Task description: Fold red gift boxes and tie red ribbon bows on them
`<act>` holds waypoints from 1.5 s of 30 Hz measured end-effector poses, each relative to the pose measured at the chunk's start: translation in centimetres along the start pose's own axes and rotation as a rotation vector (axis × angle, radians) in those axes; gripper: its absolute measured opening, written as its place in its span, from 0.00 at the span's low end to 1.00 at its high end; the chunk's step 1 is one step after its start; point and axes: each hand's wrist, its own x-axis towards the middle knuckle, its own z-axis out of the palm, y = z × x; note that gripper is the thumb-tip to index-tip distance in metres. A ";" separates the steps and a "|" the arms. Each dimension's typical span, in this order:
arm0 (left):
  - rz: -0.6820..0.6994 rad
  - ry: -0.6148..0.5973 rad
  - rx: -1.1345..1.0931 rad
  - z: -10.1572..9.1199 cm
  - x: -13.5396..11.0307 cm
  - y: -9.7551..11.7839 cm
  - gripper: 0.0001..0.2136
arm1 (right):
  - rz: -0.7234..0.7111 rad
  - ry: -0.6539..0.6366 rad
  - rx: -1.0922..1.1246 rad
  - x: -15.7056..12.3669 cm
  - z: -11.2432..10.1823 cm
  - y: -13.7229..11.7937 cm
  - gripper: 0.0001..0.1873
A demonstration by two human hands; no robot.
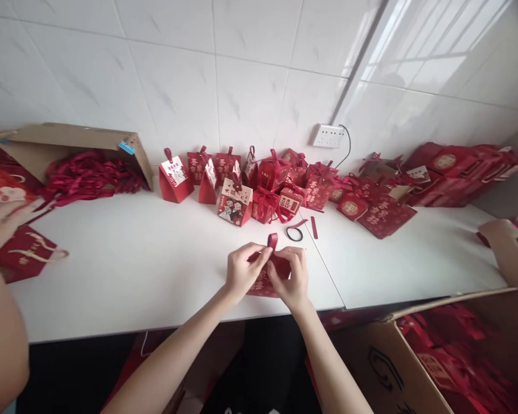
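Near the front edge of the table, a small red gift box (263, 286) with pale printed characters sits between my hands, which partly cover it. A dark red ribbon (273, 240) stands up in a loop at its top. My left hand (245, 269) pinches the ribbon's base between thumb and fingertips. From the other side my right hand (294, 276) has its fingers closed on the ribbon at the box's top; the exact grip is partly hidden. Just beyond lie a black ring (294, 234) and a short ribbon strip (314, 227).
Several red gift boxes (235, 201) stand along the wall. A cardboard box (69, 137) of ribbons is at the left, near another person's hand (2, 224). Another hand (501, 233) is at far right, above an open carton (371, 356). A power socket (328, 135) is on the wall.
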 end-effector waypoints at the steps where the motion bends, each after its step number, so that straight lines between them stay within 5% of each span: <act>1: -0.006 -0.002 -0.007 0.0 0.0 0.0 0.10 | 0.014 0.011 -0.001 0.0 0.1 0.0 0.10; 9: -0.016 0.018 0.049 -0.1 0.0 0.2 0.11 | 0.064 0.004 0.074 -0.3 0.2 0.8 0.08; 19: -0.183 -0.062 -0.029 -1.1 0.2 1.1 0.13 | -0.074 0.091 -0.046 -0.7 0.9 0.4 0.12; 28: -0.187 -0.105 -0.051 -0.9 0.5 1.1 0.13 | -0.195 -0.038 -0.067 -0.2 -0.1 0.6 0.15; 33: -0.120 -0.130 -0.005 -1.1 0.9 0.8 0.13 | 0.036 0.028 0.030 -0.2 -0.5 1.0 0.10; 38: -0.033 -0.275 0.001 -1.9 1.1 0.2 0.08 | 0.249 -0.118 0.197 0.1 -0.9 0.7 0.03; 45: 0.028 -0.285 0.001 -2.0 0.8 0.1 0.06 | 0.400 -0.134 0.286 0.4 -0.5 0.2 0.05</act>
